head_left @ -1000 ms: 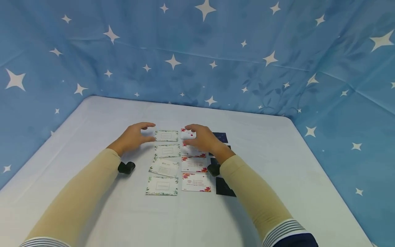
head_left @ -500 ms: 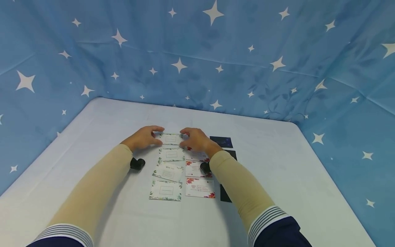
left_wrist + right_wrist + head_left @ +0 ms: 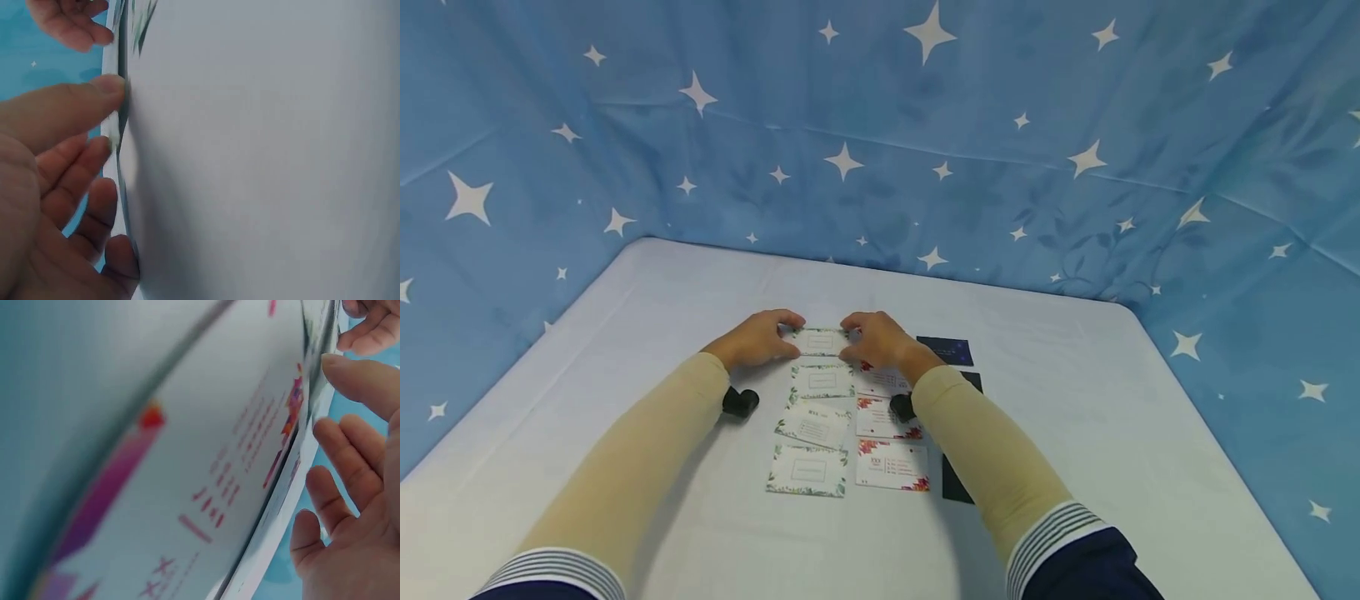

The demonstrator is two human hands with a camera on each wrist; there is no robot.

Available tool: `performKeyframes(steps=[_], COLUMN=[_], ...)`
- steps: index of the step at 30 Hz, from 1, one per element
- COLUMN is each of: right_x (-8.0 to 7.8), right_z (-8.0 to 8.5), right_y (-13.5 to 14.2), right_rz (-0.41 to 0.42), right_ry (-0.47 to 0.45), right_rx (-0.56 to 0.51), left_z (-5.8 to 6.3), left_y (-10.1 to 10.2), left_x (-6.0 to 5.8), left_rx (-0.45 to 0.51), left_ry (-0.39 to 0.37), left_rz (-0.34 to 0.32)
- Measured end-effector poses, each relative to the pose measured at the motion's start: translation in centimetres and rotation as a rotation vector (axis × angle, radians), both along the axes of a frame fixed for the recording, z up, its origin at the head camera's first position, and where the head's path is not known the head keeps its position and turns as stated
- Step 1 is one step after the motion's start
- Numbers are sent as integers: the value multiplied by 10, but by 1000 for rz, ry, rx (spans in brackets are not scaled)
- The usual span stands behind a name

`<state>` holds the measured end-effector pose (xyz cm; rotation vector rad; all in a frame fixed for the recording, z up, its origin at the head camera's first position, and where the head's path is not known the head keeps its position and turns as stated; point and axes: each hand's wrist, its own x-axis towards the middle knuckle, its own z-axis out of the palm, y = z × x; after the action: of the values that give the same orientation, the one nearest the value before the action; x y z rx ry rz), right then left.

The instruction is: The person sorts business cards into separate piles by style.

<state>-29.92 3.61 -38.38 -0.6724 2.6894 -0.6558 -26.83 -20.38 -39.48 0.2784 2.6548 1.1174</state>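
Observation:
Both hands reach to the far end of a column of white business cards with green leaf borders. My left hand [image 3: 758,338] has thumb and fingertips at the left edge of the farthest leaf-bordered business card [image 3: 820,342]. At its right edge, my right hand [image 3: 880,340] grips with thumb and fingers at the corners. In the left wrist view, the left thumb and fingers [image 3: 103,94] meet at the card's thin edge. The right wrist view shows the right hand [image 3: 356,481] beside the cards, fingers bent. The right hand hides the far end of the red-flowered column.
Nearer leaf-bordered cards [image 3: 822,381] continue toward me, one tilted [image 3: 814,423]. To their right runs a column of red-flowered cards [image 3: 892,464], then dark cards [image 3: 945,350], partly under the right forearm. All lie on a white-covered table [image 3: 700,517] before a blue starry curtain [image 3: 880,125].
Both hands have closed in on the farthest leaf-bordered card, the right one moving left off the red-flowered column. The head view has shifted slightly. Over the last half second the hands barely moved.

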Motion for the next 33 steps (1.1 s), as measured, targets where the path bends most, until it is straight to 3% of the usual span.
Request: performKeyframes(steps=[12,18,24,28,33], right_x=[-8,-21,-36,-42,-44], right_z=[1,2,5,2,-4], right_y=[-10,-16,-26,-35,-44], right_rz=[-16,-6,-53,-55,-51], right_ry=[53,101,104,74,37], right_rx=[-9,12,-7,3,19], left_z=[7,17,26,25,13], left_y=[-17,-20,-23,-25,-31], left_x=[-12,-31,-51,-59,-62], left_rx=[-20,-29,-69,-68,-78], left_ry=[0,-9,6,-22,-33], left_rz=[31,1,-24,-10,-10])
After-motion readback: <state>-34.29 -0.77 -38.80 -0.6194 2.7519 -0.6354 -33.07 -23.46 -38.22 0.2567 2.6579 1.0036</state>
